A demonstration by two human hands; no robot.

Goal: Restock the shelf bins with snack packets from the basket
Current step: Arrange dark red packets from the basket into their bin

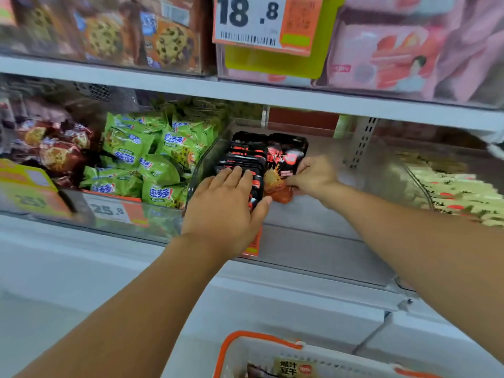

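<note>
left hand (223,205) lies flat, steadying the black packets (246,162) under its fingers. right hand (313,175) pinches one packet (281,170); seat it upright against that row in the bin (313,214).

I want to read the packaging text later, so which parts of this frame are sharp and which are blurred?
Head view: the green packets and the 18.8 price tag read fairly sharp; the top-shelf cookie boxes and the right-edge pale packets are smeared; the left hand is clearer than the right hand.
</note>
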